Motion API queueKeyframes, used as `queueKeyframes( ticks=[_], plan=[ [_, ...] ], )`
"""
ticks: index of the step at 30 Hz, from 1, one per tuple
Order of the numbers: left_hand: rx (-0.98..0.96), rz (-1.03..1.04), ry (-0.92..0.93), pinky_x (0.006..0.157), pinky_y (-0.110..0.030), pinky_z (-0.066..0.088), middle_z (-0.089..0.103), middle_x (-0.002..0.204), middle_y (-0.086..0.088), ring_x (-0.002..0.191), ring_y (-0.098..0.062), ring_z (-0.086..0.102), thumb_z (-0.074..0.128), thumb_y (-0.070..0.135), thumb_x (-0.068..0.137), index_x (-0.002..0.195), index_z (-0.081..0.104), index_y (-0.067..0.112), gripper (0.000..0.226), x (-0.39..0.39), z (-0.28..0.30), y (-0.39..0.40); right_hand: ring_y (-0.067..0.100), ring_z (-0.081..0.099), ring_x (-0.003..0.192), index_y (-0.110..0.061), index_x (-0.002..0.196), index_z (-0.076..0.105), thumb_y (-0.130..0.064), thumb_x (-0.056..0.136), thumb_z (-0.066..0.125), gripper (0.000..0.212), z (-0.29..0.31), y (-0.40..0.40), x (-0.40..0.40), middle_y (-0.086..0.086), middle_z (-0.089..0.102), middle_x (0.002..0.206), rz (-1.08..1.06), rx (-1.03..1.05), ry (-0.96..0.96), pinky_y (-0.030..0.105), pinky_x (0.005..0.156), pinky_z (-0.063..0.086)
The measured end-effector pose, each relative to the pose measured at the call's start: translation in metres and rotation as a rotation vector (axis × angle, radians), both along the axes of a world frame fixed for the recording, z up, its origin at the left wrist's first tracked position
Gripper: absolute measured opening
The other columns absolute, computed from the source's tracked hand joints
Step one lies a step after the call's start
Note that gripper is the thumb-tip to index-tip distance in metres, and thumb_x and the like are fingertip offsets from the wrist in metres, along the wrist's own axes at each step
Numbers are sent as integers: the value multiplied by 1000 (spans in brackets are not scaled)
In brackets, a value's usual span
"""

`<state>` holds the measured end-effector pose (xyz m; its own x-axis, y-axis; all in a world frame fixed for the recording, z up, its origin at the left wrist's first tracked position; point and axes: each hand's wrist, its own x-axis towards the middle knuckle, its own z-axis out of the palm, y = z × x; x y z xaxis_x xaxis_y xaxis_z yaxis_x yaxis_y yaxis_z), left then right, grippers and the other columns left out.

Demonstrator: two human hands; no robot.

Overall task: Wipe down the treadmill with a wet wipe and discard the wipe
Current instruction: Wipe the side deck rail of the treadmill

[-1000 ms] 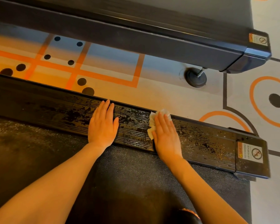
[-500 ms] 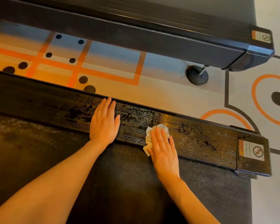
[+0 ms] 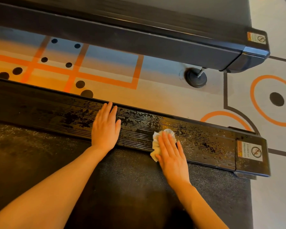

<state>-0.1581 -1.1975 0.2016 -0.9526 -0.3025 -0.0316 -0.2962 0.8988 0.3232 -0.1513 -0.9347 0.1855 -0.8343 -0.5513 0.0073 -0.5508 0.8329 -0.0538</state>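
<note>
The treadmill's black ribbed side rail runs across the view, streaked with wet patches and specks. My right hand presses a crumpled white wet wipe flat onto the rail's near edge, fingers straight; most of the wipe is hidden under the palm. My left hand rests flat on the rail to the left, fingers together, holding nothing. The dark running belt lies below both hands.
A second treadmill's rail crosses the top, with its round foot on the floor. Between the machines is pale flooring with orange lines and black dots. The rail's end cap carries a warning sticker.
My right hand slid the wipe from the rail's far edge back to its near edge by the belt. My left hand stayed in place.
</note>
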Motion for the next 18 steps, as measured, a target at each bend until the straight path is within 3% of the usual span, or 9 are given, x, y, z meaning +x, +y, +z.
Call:
queueKeyframes(
  ticks=[4, 10, 14, 18],
  plan=[
    [53, -134, 49, 115, -41, 21, 31, 157, -14, 146, -29, 26, 45, 28, 99, 144, 42, 6, 51, -14, 5, 36, 23, 21, 146, -11, 152, 26, -39, 97, 32, 62, 5, 19, -2, 10, 29, 158, -50, 9, -49, 35, 120, 7],
    [24, -258, 1, 117, -37, 11, 24, 160, -14, 148, -28, 18, 42, 32, 100, 149, 35, 5, 56, -28, 3, 67, 27, 24, 148, -9, 154, 26, -43, 100, 29, 64, 8, 9, -33, 11, 25, 160, -80, 11, -91, 43, 118, 23],
    [-46, -274, -65, 119, -34, 0, 15, 162, -11, 151, -25, 8, 33, 38, 102, 153, 24, 5, 61, -28, -3, 69, 24, 11, 150, -9, 156, 21, -45, 100, 19, 66, 12, -4, -55, 10, 14, 163, -160, 9, -156, 41, 119, 12],
    [-75, -268, -76, 119, -35, 4, 18, 161, -11, 150, -25, 11, 26, 40, 100, 152, 26, 5, 63, -26, -1, 71, 28, 26, 147, -6, 152, 32, -38, 99, 28, 62, 13, 1, -33, 13, 28, 159, -198, -5, -123, 44, 116, 20]
  ],
)
